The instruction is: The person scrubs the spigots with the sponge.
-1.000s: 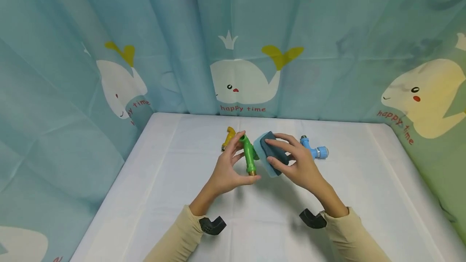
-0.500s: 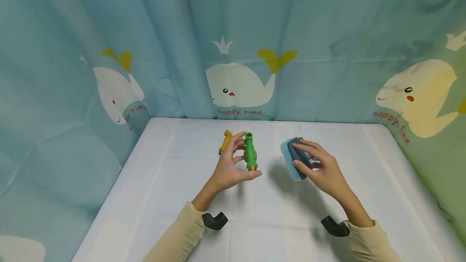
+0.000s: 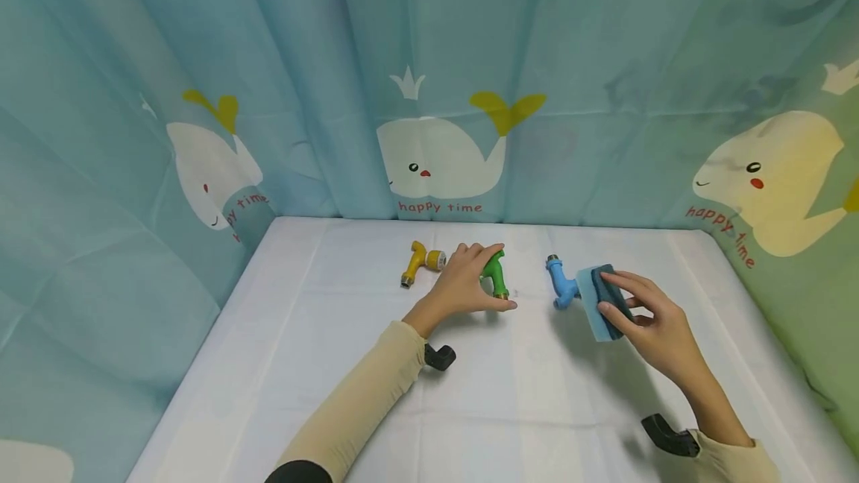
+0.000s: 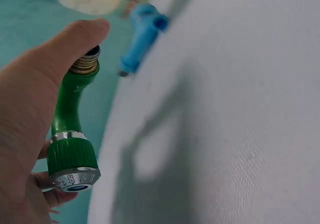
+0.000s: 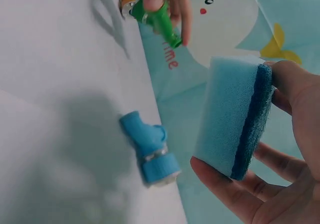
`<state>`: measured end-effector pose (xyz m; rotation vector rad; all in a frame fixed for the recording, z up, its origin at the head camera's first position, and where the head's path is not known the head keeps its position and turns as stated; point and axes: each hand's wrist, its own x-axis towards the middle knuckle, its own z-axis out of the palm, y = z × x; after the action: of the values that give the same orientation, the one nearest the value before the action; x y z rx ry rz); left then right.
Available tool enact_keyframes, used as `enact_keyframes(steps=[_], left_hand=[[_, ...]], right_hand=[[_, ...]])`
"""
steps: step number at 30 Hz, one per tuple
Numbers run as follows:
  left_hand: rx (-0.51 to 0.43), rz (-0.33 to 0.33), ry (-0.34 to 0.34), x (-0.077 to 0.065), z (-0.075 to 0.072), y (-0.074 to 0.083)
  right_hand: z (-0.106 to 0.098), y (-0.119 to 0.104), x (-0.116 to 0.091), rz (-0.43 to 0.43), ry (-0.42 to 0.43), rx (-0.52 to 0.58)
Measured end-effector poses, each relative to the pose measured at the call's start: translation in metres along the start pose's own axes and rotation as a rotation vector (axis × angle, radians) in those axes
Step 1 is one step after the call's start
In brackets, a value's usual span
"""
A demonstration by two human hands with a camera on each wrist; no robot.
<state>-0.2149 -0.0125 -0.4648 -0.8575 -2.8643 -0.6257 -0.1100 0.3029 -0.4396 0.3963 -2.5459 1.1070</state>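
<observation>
My left hand (image 3: pixel 461 283) grips a green tap (image 3: pixel 494 276) between thumb and fingers. In the left wrist view, its brass thread sits under the thumb and its ribbed green knob (image 4: pixel 72 156) has a silver rim. My right hand (image 3: pixel 656 330) pinches a sponge (image 3: pixel 590 305), light blue with a dark blue scouring layer, by its edges. Just left of the sponge, a blue tap (image 3: pixel 561 285) lies on the table; the sponge hides its knob end from the head camera. In the right wrist view, the blue tap's ribbed knob (image 5: pixel 160 169) shows, apart from the sponge.
A yellow tap (image 3: pixel 417 263) lies on the white-covered table (image 3: pixel 510 423), left of my left hand. Blue curtains (image 3: pixel 315 95) with whale prints rise behind the table's back edge and along its sides.
The right hand has moved right with the sponge, uncovering part of the blue tap. My left hand has shifted right with the green tap, leaving the whole yellow tap in sight.
</observation>
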Motion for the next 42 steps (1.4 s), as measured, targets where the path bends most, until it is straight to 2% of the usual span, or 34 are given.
enact_keyframes(steps=[4,11,16,20,25,29,32,34,38,42], left_hand=[[0.132,0.023,-0.054,0.018,0.015,0.001],[0.266,0.026,-0.112,0.036,0.029,0.002],[0.314,0.022,-0.137,0.034,0.03,-0.001],[0.242,-0.019,-0.08,0.026,0.02,-0.007],[0.16,-0.147,0.074,0.008,-0.009,-0.03],[0.14,-0.343,0.124,-0.004,-0.029,-0.055],[0.103,-0.48,0.093,-0.009,-0.038,-0.069],[0.076,-0.54,0.052,-0.01,-0.041,-0.075],[0.05,-0.599,-0.026,-0.011,-0.042,-0.081],[0.025,-0.622,-0.055,-0.009,-0.04,-0.083]], right_hand=[[-0.002,0.005,-0.006,0.008,-0.01,-0.007],[-0.001,0.009,-0.008,0.005,-0.016,0.007],[0.004,0.012,-0.01,0.005,-0.036,0.004],[0.006,0.013,-0.009,0.001,-0.053,0.007],[0.003,0.012,-0.009,-0.003,-0.053,0.01],[-0.002,0.013,-0.01,0.006,-0.048,0.012],[-0.005,0.015,-0.011,0.009,-0.052,0.004],[-0.004,0.015,-0.012,0.013,-0.059,0.002],[0.0,0.016,-0.012,0.015,-0.077,0.002],[0.006,0.015,-0.011,0.015,-0.096,-0.002]])
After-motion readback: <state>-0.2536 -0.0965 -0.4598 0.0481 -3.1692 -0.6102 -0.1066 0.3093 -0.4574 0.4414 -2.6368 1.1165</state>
